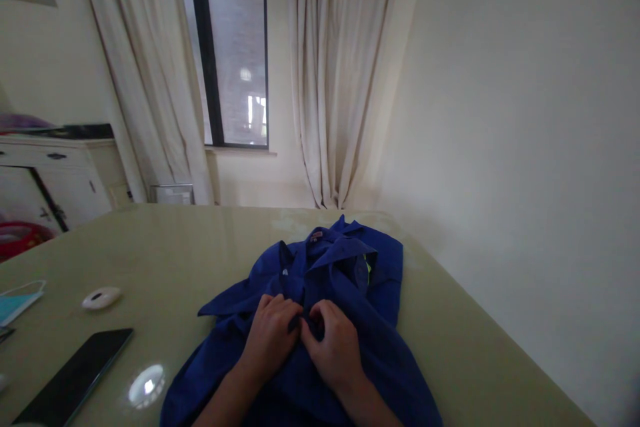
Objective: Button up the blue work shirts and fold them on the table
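A dark blue collared shirt (pixel 385 347) lies spread on the table, its collar toward the far side and a small label inside the neck. Both hands meet at its front opening, below the collar. My left hand (pixel 274 330) is closed, its fingers curled on the front edge of the shirt. Close beside it, my right hand (pixel 334 345) pinches the cloth between thumb and fingers. The fingertips of the two hands nearly touch. Whatever small part of the front they grip is hidden by the fingers. A bit of yellow-green shows near the shirt's right side.
The glossy table (pixel 165 247) reaches toward a curtained window. On its left lie a black phone (pixel 75 373), a small white oval object (pixel 101 298) and a blue face mask (pixel 19 307). A wall (pixel 525 180) runs along the right edge. A white cabinet (pixel 75 180) stands far left.
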`<state>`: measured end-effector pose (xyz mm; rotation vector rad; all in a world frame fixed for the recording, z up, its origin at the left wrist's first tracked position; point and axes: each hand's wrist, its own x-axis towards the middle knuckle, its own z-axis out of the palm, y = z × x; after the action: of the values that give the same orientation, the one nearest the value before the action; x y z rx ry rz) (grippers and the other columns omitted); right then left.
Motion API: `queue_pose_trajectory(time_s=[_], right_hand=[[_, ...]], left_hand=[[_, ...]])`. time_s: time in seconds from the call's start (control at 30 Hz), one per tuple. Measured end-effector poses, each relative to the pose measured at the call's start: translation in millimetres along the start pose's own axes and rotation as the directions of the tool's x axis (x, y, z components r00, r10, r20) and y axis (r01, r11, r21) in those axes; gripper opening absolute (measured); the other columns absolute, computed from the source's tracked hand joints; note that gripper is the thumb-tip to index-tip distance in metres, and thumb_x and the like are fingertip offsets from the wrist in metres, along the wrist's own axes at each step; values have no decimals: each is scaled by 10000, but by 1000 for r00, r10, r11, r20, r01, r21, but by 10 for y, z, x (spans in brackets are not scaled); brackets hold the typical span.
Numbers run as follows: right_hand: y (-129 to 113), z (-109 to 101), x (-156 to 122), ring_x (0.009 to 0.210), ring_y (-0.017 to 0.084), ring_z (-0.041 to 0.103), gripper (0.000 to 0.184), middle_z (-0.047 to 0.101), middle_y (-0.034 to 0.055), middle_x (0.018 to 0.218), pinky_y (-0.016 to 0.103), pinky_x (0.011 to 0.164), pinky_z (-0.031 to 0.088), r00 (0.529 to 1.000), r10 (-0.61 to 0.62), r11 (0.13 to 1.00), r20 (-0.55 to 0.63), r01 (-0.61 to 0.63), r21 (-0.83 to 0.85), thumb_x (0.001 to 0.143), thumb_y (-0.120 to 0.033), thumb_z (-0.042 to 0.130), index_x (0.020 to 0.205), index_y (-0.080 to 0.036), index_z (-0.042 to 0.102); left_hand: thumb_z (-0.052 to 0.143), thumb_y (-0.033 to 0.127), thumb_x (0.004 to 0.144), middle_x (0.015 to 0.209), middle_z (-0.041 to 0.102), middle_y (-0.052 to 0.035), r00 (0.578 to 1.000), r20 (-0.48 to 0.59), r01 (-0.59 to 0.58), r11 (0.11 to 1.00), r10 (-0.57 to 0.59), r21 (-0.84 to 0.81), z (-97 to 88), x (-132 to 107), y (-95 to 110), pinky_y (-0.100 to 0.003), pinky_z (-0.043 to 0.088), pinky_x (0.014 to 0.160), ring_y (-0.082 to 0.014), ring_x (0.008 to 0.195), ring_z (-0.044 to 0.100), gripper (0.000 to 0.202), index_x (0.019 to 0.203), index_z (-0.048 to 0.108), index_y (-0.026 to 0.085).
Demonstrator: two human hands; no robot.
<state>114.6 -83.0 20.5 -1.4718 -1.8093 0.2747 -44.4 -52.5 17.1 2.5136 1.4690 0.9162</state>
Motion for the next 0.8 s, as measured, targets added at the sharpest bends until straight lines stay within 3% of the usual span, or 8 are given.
queue_pose_trajectory(time_s=[0.33,0.47,0.53,0.7,0.8], right_hand=[[52,17,35,860,194,693,161,723,22,902,262,737,437,994,65,952,92,-34,-303,882,-110,568,923,-225,672],[54,-17,51,857,192,703,144,734,16,907,261,708,428,982,92,940,164,-31,-340,908,-131,569,913,-229,675],[56,-31,62,864,192,703,145,734,21,911,261,707,428,980,86,935,180,-17,-355,922,-137,560,901,-226,673],[75,-17,68,889,194,701,185,728,28,922,259,733,436,978,84,925,190,-6,-380,908,-98,532,917,-218,673],[102,6,66,902,191,696,202,725,30,928,256,764,441,980,71,933,186,1,-359,891,-82,521,925,-213,671]], left_hand=[[653,153,919,777,650,13,945,-61,-304,934,320,185,74,-22,-21,-383,315,805,-208,822,553,84,881,663,228],[603,132,952,805,647,6,913,-12,-394,888,409,238,45,-20,10,-386,309,799,-212,823,541,98,936,649,216],[608,135,952,817,646,6,914,8,-394,883,406,254,29,-17,34,-386,307,803,-215,832,542,91,953,646,218],[684,196,912,825,653,2,975,18,-218,938,222,269,40,-9,76,-401,304,824,-231,866,555,81,851,640,225],[685,215,911,838,666,5,982,46,-188,952,182,240,67,-12,72,-403,304,830,-231,878,564,74,851,643,229]])
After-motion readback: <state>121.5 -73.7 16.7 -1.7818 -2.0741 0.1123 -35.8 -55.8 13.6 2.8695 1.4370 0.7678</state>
